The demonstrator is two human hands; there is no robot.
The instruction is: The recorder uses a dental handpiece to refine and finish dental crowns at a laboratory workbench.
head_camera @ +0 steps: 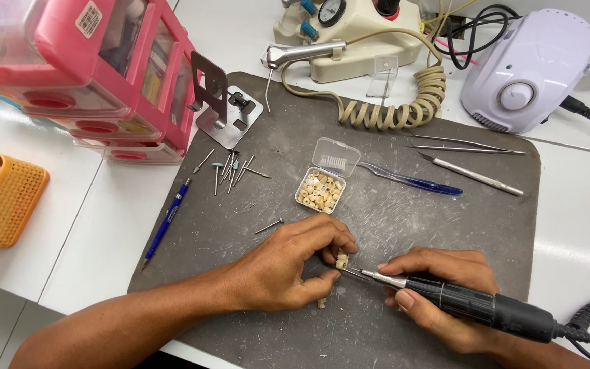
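White bench surface (97, 225) carries a dark grey work mat (390, 219), scratched and dusty, and both hands rest on its near part. The left hand (288, 263) pinches a small cream tooth-shaped piece (341, 260) between thumb and fingertips, closed firmly on it. The right hand (438, 287) is wrapped around a black rotary handpiece (472, 306), gripped like a pen, with its thin metal bur tip meeting the piece from the right. The two hands sit close together, almost touching at the piece. Another small cream bit (321, 303) lies on the mat just under the left hand.

Just beyond the left hand stands a small clear plastic box (320, 190), lid open, filled with similar cream pieces. Further beyond and to the left of that hand lies a scatter of thin metal burs (230, 169), and a blue pencil (166, 223) rests at the mat's left edge. Beyond the right hand lie a blue-handled tool (411, 181) and slim metal instruments (472, 174). Far past the right hand sits a white control unit (527, 68); far past the left, a pink drawer organiser (104, 75).
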